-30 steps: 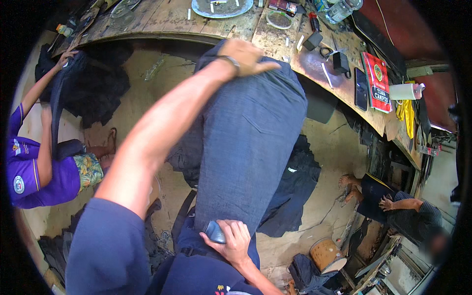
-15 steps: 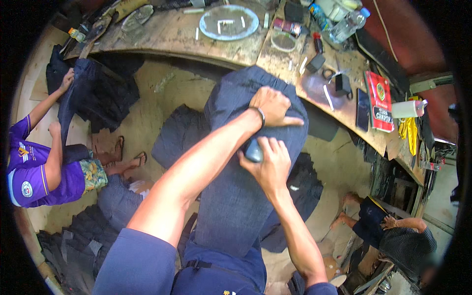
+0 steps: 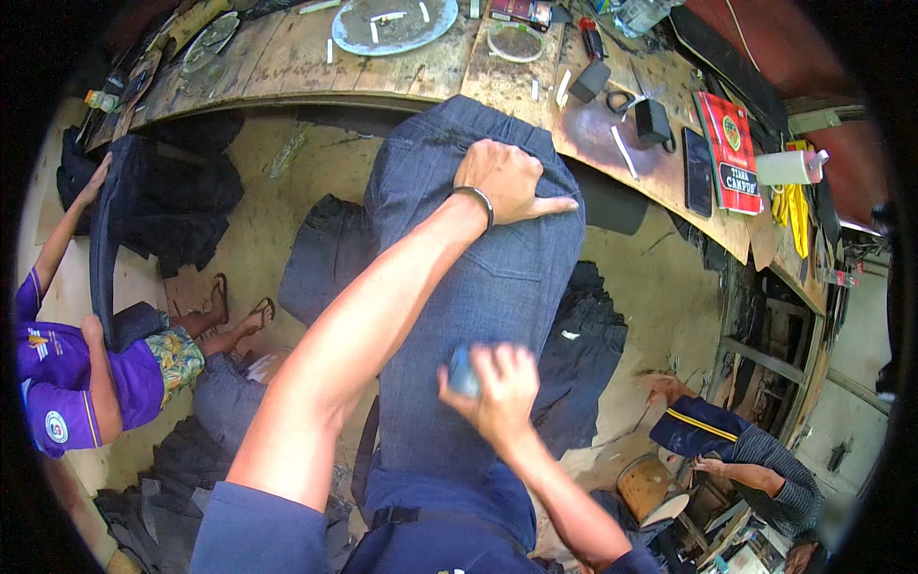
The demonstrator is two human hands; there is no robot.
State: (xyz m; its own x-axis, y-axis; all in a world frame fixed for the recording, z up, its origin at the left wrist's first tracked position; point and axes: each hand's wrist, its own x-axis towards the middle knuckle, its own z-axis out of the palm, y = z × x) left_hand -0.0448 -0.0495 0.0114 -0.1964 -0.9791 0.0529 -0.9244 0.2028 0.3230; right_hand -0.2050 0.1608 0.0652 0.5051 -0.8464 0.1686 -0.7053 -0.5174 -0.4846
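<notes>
Dark blue jeans (image 3: 440,316) lie stretched lengthwise over my lap, with the far end against the workbench edge. Near that far end, my left hand (image 3: 502,182) presses down on the denim, its fingers curled into the cloth and its thumb pointing right. My right hand (image 3: 502,392), smeared by motion, grips a rounded grey-blue block (image 3: 464,373) over the nearer part of the denim. The block's underside is hidden, and its exact kind cannot be made out.
The wooden workbench (image 3: 258,72) curves across the back, bearing an oval tray (image 3: 397,29), a phone (image 3: 698,172) and a white bottle (image 3: 794,167). Dark garments (image 3: 583,354) lie on the floor. A person in purple (image 3: 72,383) handles dark cloth at left; another person (image 3: 775,469) sits at right.
My right hand has drawn the block toward me along the denim. My left hand keeps its hold on the far end. The person at left has shifted the dark cloth slightly.
</notes>
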